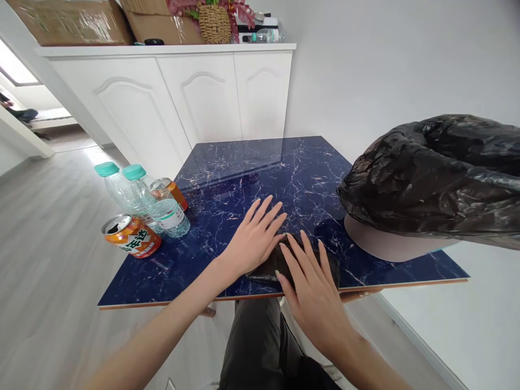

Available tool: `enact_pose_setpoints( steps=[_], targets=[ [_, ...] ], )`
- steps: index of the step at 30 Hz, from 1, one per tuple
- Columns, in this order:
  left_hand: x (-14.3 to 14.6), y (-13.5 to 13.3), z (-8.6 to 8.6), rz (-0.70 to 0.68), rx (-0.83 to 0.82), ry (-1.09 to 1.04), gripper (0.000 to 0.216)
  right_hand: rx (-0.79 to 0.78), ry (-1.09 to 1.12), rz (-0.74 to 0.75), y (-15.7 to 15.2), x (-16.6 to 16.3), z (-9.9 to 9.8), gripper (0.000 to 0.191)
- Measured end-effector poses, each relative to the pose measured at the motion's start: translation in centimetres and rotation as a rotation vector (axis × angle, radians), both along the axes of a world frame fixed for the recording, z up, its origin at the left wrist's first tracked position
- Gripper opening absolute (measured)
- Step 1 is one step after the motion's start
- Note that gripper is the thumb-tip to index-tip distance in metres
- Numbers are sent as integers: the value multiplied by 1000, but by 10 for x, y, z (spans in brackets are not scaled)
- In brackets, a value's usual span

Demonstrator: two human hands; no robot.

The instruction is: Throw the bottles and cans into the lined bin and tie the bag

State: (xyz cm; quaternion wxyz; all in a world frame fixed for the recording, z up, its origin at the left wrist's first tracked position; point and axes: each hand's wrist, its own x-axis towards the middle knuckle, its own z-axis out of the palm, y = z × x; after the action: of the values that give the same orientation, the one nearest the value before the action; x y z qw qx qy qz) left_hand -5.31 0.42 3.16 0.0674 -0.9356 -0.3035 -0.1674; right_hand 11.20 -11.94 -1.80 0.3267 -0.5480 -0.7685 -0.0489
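Note:
A black plastic bag (266, 271), folded flat, lies at the near edge of the blue marbled table (260, 162). My left hand (255, 235) rests over its left side, fingers stretched out and reaching past it onto the tabletop. On the right part of the bag lies my right hand (311, 281), palm down with the fingers spread. Both hands cover much of the bag, so its full outline is hidden. Farther right stands a pale bin (377, 241), lined with a large black bag (410, 184) that hangs over its rim.
At the table's left stand an orange drink can (134, 236), another orange can (175, 194) and two clear bottles with teal caps (107, 169). Behind the table is a white cabinet (207, 103) bearing cardboard boxes (77, 24) and a woven basket (214, 24). A wall rises at the right.

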Motion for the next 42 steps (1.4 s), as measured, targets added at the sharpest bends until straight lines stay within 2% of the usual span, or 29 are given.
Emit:
enact_pose_setpoints(
  steps=[4,10,13,15,18,20,24,28,31,33,36,42],
  targets=[
    [-4,-7,14,45,14,-180,41,-15,24,-83,7,16,4,49],
    [-37,-24,24,140,-131,-348,31,-75,127,-122,13,42,17,37],
    [-45,-36,25,103,-48,-374,30,-76,191,-119,14,48,18,29],
    [-42,-46,25,8,22,-376,30,-76,224,-147,17,50,16,28],
    [-31,-58,18,-176,-4,-248,33,-101,235,-204,23,52,11,32],
    [-22,-61,10,-231,-90,-109,40,-120,225,-237,27,55,7,33],
    [-9,-53,-9,-165,-250,63,64,-136,195,-295,32,64,0,30],
    [-2,-44,-22,-130,-338,101,62,-25,136,-310,27,64,6,26],
    [0,-44,-28,-121,-347,87,61,115,125,-220,14,48,17,29],
    [1,-45,-30,-121,-338,87,61,125,127,-76,5,33,20,34],
    [1,-46,-33,-152,-310,105,59,27,61,68,-1,14,11,46],
    [-5,-43,-33,-142,-309,116,66,-156,-74,-77,8,11,-27,67]
  ],
)
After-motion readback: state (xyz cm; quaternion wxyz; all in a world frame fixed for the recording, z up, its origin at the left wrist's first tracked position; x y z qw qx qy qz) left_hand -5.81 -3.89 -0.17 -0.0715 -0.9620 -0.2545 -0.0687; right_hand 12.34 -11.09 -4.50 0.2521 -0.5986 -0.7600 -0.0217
